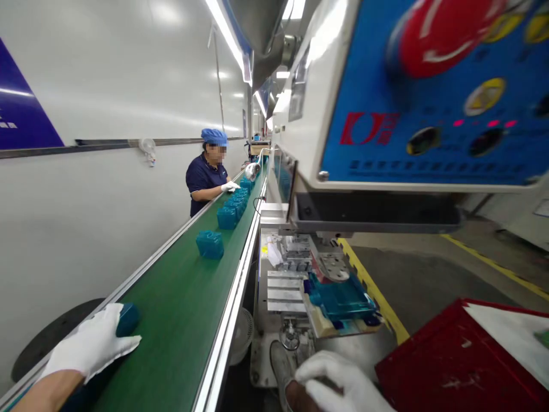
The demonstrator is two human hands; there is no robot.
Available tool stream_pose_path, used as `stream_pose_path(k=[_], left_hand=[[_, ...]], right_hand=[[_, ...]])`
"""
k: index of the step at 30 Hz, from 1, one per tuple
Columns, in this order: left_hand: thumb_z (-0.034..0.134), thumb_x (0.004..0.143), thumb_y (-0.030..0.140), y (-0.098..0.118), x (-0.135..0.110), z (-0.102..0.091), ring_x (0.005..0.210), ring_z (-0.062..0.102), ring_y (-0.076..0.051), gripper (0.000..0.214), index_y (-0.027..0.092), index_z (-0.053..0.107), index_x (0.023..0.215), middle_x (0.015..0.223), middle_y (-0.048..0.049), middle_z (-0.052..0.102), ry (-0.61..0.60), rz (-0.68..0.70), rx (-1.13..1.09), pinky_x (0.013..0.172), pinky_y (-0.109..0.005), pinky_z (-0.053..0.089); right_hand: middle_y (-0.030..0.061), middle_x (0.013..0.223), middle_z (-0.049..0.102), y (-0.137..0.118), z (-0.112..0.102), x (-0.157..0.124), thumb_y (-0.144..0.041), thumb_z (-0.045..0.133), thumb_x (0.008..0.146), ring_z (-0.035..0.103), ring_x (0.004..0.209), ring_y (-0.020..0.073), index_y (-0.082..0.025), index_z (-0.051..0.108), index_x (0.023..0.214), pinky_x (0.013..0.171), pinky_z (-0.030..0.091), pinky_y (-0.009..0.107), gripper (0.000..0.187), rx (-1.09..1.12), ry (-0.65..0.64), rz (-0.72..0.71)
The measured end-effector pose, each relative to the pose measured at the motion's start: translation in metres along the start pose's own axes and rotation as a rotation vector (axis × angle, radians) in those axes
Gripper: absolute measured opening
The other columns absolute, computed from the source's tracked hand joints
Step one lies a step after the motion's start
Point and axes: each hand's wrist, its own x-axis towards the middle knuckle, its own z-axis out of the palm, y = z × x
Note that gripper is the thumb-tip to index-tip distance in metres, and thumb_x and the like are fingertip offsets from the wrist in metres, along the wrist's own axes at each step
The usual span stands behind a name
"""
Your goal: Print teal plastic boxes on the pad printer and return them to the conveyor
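Note:
My left hand [88, 344], in a white glove, is at the near left of the green conveyor belt [171, 320]. Its fingers and thumb are around a blue plastic container [127, 319], mostly hidden behind the glove. Low in the middle, my gloved right hand [338, 380] hangs in the air, fingers loosely bent and apart, with nothing between them. Beyond it, a clear teal plastic container [343, 297] lies flat on the machine's fixture [319, 323], under a printing pad or plate [332, 267].
Several teal containers [210, 245] stand along the belt. A co-worker [208, 174] in a blue cap reaches over its far left side. The machine's blue control panel [429, 114] overhangs at upper right. A red box [433, 349] is at lower right.

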Motion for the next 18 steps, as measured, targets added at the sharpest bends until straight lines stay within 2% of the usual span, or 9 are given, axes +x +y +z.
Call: stream_pose_path(k=[2,4,6,8,10,11,13,15,18], left_hand=[[0.063,0.079,0.028,0.010,-0.002,-0.013,0.088,0.073,-0.027,0.025,0.019,0.059,0.103,0.088,-0.0036,0.077,-0.048,-0.035,0.019,0.079,-0.032,0.052],[0.053,0.084,0.020,0.030,-0.007,-0.033,0.078,0.073,-0.025,0.012,0.019,0.057,0.095,0.073,-0.0007,0.072,-0.094,-0.113,0.036,0.072,-0.030,0.049],[0.048,0.088,0.019,0.063,-0.019,-0.060,0.070,0.071,-0.024,0.012,0.018,0.057,0.097,0.065,0.0004,0.068,-0.101,-0.147,0.058,0.067,-0.029,0.047],[0.046,0.091,0.022,0.110,-0.037,-0.088,0.066,0.070,-0.024,0.022,0.017,0.058,0.109,0.068,-0.0002,0.069,-0.088,-0.106,0.065,0.065,-0.030,0.046],[0.045,0.093,0.025,0.167,-0.061,-0.110,0.069,0.071,-0.025,0.033,0.018,0.057,0.123,0.079,-0.0023,0.072,-0.001,0.013,0.106,0.066,-0.032,0.048],[0.044,0.095,0.027,0.197,-0.074,-0.118,0.073,0.072,-0.026,0.035,0.020,0.056,0.127,0.087,-0.0037,0.073,0.071,0.104,0.130,0.069,-0.033,0.049],[0.043,0.096,0.025,0.256,-0.098,-0.124,0.084,0.072,-0.027,0.034,0.020,0.058,0.126,0.103,-0.0064,0.072,0.242,0.309,0.175,0.076,-0.036,0.053],[0.047,0.093,0.019,0.313,-0.117,-0.120,0.096,0.070,-0.027,0.030,0.018,0.060,0.121,0.111,-0.0090,0.070,0.341,0.528,0.164,0.086,-0.038,0.054],[0.057,0.083,0.011,0.388,-0.133,-0.101,0.112,0.065,-0.028,0.038,0.015,0.061,0.121,0.117,-0.0132,0.068,0.325,0.821,0.141,0.099,-0.039,0.053]], right_hand=[[-0.0060,0.096,0.079,0.016,-0.051,-0.029,-0.027,0.059,0.089,0.078,0.083,0.0277,-0.048,0.073,0.104,0.071,0.067,0.041,0.030,-0.189,0.241,-0.082],[-0.0004,0.108,0.079,0.031,-0.084,-0.040,-0.027,0.060,0.091,0.077,0.092,0.0324,-0.049,0.066,0.124,0.077,0.067,0.048,0.040,-0.413,0.469,-0.168],[0.0065,0.126,0.074,0.042,-0.097,-0.034,-0.022,0.059,0.093,0.072,0.111,0.0339,-0.040,0.055,0.144,0.091,0.063,0.053,0.054,-0.667,0.568,-0.265],[0.0124,0.132,0.071,0.051,-0.097,-0.012,-0.012,0.055,0.092,0.069,0.118,0.0331,-0.025,0.053,0.146,0.097,0.059,0.053,0.056,-0.891,0.570,-0.388],[0.0158,0.124,0.074,0.054,-0.095,0.017,-0.004,0.053,0.085,0.071,0.112,0.0323,-0.014,0.062,0.132,0.094,0.059,0.050,0.049,-1.020,0.521,-0.488],[0.0160,0.119,0.075,0.053,-0.096,0.030,-0.003,0.054,0.081,0.071,0.108,0.0317,-0.012,0.065,0.124,0.093,0.058,0.049,0.045,-1.030,0.482,-0.508],[0.0143,0.112,0.076,0.046,-0.104,0.046,-0.006,0.059,0.075,0.072,0.102,0.0301,-0.013,0.069,0.114,0.093,0.058,0.047,0.041,-0.929,0.402,-0.442],[0.0111,0.111,0.076,0.037,-0.123,0.039,-0.014,0.063,0.077,0.071,0.102,0.0285,-0.017,0.069,0.114,0.095,0.057,0.046,0.038,-0.748,0.410,-0.308],[0.0104,0.115,0.074,0.032,-0.162,-0.009,-0.033,0.065,0.086,0.069,0.110,0.0305,-0.022,0.068,0.118,0.100,0.054,0.050,0.034,-0.541,0.627,-0.162]])
